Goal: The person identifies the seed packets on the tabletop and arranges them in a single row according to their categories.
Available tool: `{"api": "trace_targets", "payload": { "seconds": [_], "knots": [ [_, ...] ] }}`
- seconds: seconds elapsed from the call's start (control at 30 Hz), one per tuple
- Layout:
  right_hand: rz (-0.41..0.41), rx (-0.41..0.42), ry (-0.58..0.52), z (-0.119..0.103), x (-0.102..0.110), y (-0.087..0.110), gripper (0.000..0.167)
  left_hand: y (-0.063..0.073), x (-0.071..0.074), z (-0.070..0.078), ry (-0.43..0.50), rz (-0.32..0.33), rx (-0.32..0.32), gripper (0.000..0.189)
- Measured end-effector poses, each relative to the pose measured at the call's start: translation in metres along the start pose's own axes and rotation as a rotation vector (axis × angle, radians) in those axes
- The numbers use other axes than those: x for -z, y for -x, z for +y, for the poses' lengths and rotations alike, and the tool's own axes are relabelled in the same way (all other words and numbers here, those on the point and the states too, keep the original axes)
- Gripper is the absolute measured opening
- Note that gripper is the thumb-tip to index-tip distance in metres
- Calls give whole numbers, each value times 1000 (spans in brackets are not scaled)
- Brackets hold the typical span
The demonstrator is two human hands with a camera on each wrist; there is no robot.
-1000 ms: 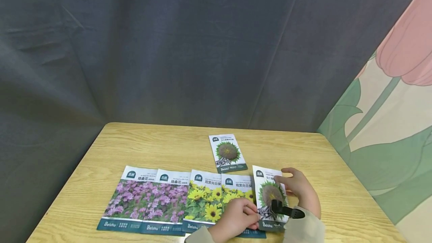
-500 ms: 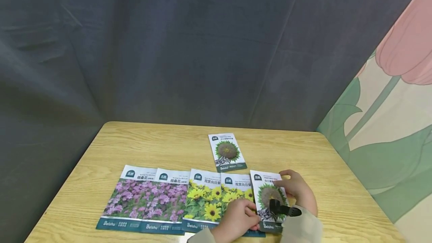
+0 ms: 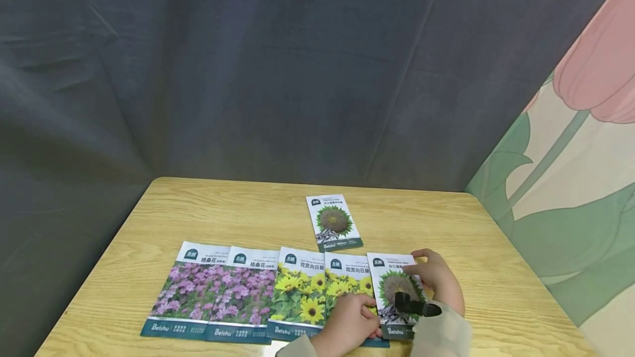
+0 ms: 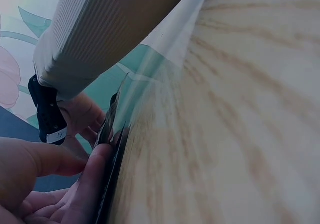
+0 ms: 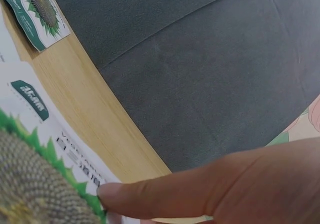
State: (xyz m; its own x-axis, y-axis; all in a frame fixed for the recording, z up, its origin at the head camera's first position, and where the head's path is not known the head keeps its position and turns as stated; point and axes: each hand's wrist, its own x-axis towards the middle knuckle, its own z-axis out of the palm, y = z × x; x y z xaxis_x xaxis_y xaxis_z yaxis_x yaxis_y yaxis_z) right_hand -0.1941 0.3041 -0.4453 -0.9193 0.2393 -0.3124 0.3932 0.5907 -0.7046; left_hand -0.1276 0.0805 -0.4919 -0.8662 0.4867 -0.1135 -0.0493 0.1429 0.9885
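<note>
My right hand (image 3: 439, 277) holds a white sunflower seed packet (image 3: 392, 274) by its right edge, at the right end of a row of packets. In the right wrist view its thumb (image 5: 145, 196) presses on the printed front. At the packet's lower left edge is my left hand (image 3: 349, 321), fingers curled. The left wrist view shows the left thumb (image 4: 60, 159) and index finger (image 4: 95, 174) close together at the edge of that packet (image 4: 107, 124). Beneath the left hand lies a yellow-flower packet (image 3: 347, 277), partly covered.
Another yellow-flower packet (image 3: 300, 291) and two purple-flower packets (image 3: 186, 288) continue the row leftward, overlapping. A second white sunflower packet (image 3: 334, 222) lies farther back on the wooden table (image 3: 223, 208). A dark curtain (image 3: 297, 70) hangs behind, and a floral panel (image 3: 570, 197) stands at right.
The held sunflower packet has come down and slightly left, and its top edge now lines up with the row. My right hand moved with it; the left hand barely shifted.
</note>
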Motion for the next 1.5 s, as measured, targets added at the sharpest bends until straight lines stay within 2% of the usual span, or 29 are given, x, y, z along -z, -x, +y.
{"api": "trace_targets", "payload": {
  "seconds": [0.17,0.4,0.83,1.17,1.37,1.5],
  "knots": [
    [-2,-1,4,0,1,2,54,0,0,1,10,3,30,31],
    [6,-13,0,1,3,4,51,3,-2,2,14,21,21,28],
    [-1,-29,-37,-3,2,7,48,3,2,2,4,-16,6,24],
    [-4,-7,-8,-4,2,9,51,1,3,1,-28,-48,-3,22],
    [-9,-27,-5,-5,2,7,48,1,4,2,-63,-73,2,22],
    [-10,-32,24,-5,2,5,48,1,5,4,-38,-78,7,22]
  ]
}}
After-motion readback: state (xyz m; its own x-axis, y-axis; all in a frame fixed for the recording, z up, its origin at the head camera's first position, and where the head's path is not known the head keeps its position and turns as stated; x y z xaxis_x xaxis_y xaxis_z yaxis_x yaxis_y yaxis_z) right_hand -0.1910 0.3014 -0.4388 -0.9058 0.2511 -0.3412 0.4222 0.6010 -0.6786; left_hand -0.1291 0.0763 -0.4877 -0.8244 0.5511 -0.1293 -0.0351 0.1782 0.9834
